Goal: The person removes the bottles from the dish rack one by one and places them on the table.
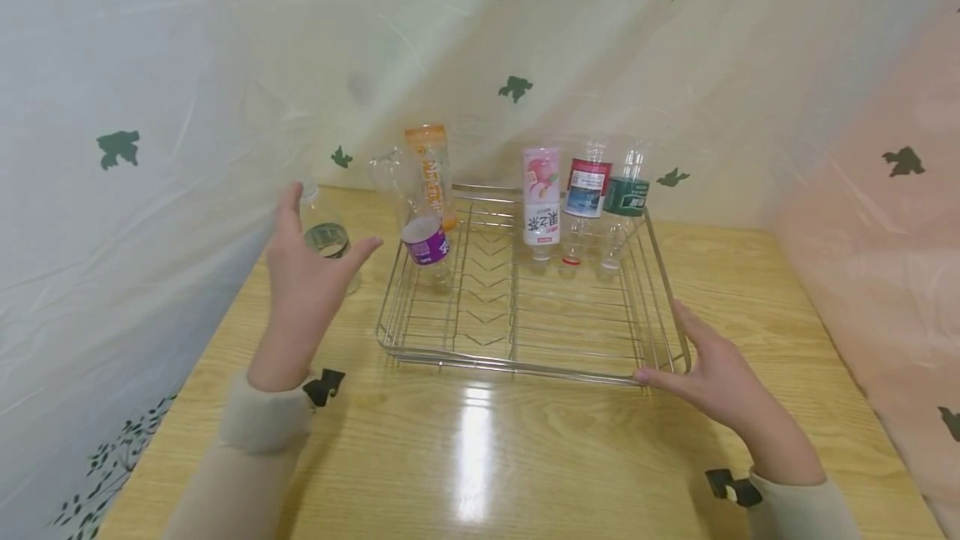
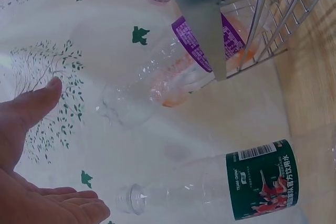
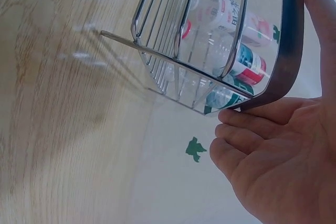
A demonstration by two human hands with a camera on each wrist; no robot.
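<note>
My left hand (image 1: pixel 300 286) stands beside a clear bottle with a green label (image 1: pixel 327 238), thumb and fingers spread wide. The bottle is upright on the table, left of the wire dish rack (image 1: pixel 517 368); in the left wrist view its capless neck (image 2: pixel 135 199) lies near my fingertips. Over the rack's front right corner is my right hand (image 1: pixel 716 373), its thumb at the front rim and its fingers along the right side. In the right wrist view those fingers (image 3: pixel 247 124) are nearly straight, touching the dark rim (image 3: pixel 289 40).
At the rack's left lean a purple-labelled bottle (image 1: pixel 426 244) and an orange-labelled bottle (image 1: pixel 429 165). Further right stand upside-down bottles with pink (image 1: pixel 542 177), red (image 1: pixel 588 190) and green (image 1: pixel 627 197) labels. Patterned cloth (image 1: pixel 420 48) hangs behind the wooden table (image 1: pixel 405 457).
</note>
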